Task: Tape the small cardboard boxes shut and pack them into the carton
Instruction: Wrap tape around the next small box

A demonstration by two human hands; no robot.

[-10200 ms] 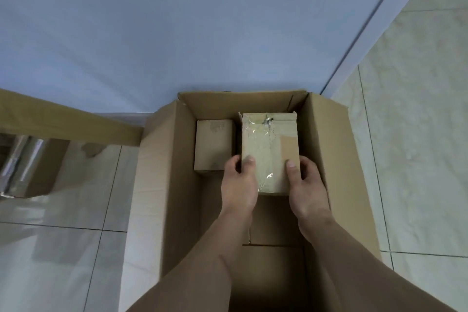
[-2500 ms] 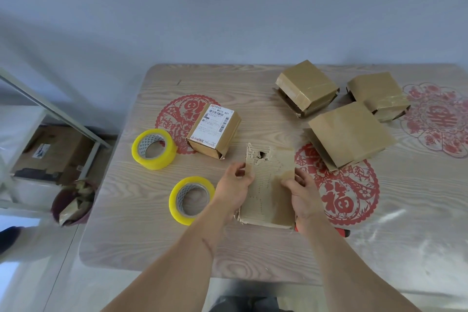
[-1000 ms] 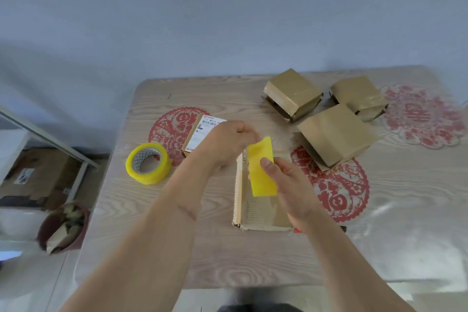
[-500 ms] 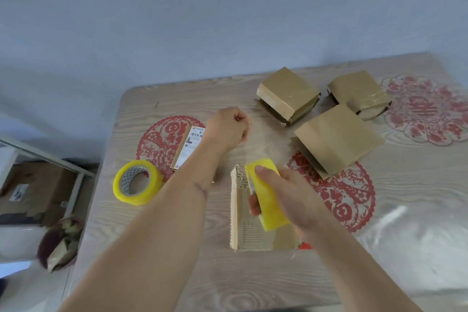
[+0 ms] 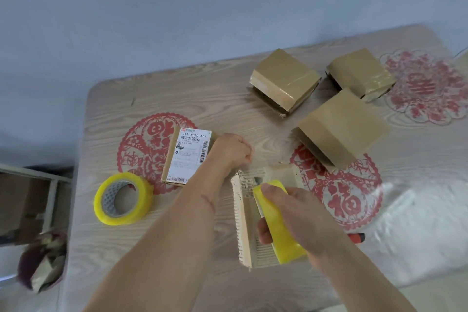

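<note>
A small torn cardboard box [image 5: 247,235] lies on the wooden table [image 5: 202,88] in front of me. My right hand [image 5: 301,215] grips a yellow tape roll [image 5: 276,220] on edge over the box. My left hand [image 5: 231,151] is curled at the box's far end, pinching the clear tape end pulled from the roll. A labelled box [image 5: 188,157] sits just left of my left hand. Three taped brown boxes [image 5: 285,81] [image 5: 359,73] [image 5: 342,129] rest at the back right. The carton is out of view.
A second yellow tape roll [image 5: 123,199] lies flat at the table's left. A red-handled tool [image 5: 355,237] pokes out behind my right arm. Red paper-cut decorations [image 5: 349,200] lie under the table's clear cover. A shelf and a bag of scraps [image 5: 41,261] sit on the floor left.
My right hand has drawn the tape roll nearer along the box while my left hand holds the tape end at the far edge. The view has tilted slightly.
</note>
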